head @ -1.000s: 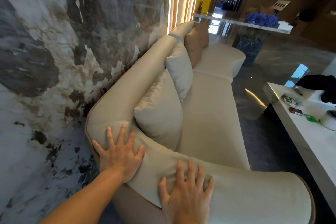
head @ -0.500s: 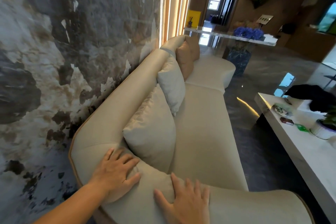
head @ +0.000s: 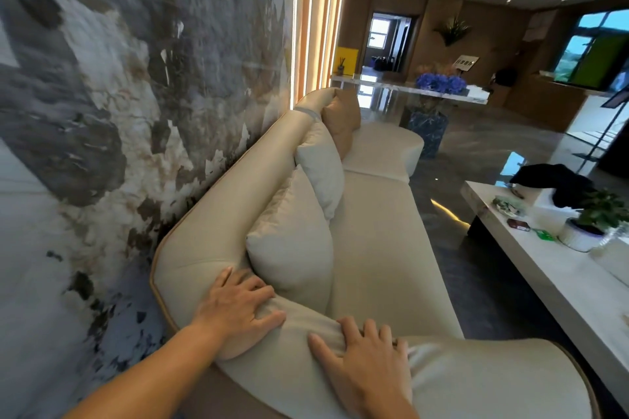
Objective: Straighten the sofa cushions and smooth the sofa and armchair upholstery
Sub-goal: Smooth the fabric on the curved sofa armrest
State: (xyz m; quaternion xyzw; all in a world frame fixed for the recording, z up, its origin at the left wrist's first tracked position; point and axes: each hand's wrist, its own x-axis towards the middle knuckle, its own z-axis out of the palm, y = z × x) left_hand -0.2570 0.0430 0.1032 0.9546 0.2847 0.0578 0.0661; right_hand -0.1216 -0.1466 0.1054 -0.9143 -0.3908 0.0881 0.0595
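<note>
A long cream sofa [head: 377, 248] runs along the marbled wall, seen from its near end. My left hand [head: 238, 309] lies palm-down on the rounded near armrest, fingers curled over its inner edge beside the nearest cream cushion [head: 292, 248]. My right hand [head: 364, 360] presses flat on the same armrest, further right, fingers spread. Neither hand holds anything. A second pale cushion [head: 321, 167] leans on the backrest behind the first, and a tan cushion [head: 342, 122] stands at the far end.
The marbled wall [head: 102, 112] stands close on the left. A white low table [head: 551, 269] on the right carries a potted plant [head: 592, 221], a dark cloth [head: 554, 180] and small items. A glossy dark floor strip lies between sofa and table. A counter with blue flowers [head: 439, 82] stands beyond.
Both hands slid forward and right along the armrest toward the seat; my left hand's fingers went from spread flat to curled over the inner edge. The view tilted up.
</note>
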